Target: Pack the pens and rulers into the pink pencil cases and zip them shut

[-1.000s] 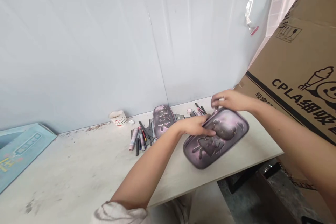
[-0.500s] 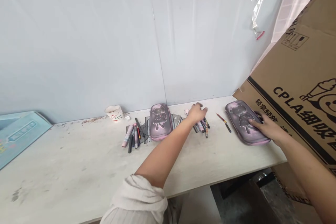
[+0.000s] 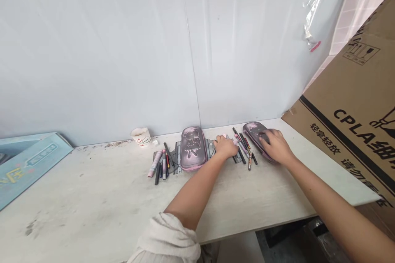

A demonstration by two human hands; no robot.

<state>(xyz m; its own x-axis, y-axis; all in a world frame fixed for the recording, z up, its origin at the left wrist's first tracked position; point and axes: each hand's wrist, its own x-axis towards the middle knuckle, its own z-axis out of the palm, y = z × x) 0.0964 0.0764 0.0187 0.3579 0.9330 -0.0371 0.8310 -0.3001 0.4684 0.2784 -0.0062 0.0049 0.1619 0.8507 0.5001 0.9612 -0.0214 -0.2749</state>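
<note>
Pens (image 3: 247,143) and right case (image 3: 256,132), apparently mid-arrangement: left hand (image 3: 226,147) spread beside the former, right hand (image 3: 278,147) clasping the latter (tilted), next move seemingly calling for steady levelling.

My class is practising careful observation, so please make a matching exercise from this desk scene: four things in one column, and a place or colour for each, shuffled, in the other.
Column 1
1. paper cup
2. left hand
3. cardboard box
4. right hand

Column 2
A. touching the right pencil case
B. brown, printed with "CPLA"
C. white with red marks
D. between the left pencil case and the right one

Right pairs
1-C, 2-D, 3-B, 4-A
</note>
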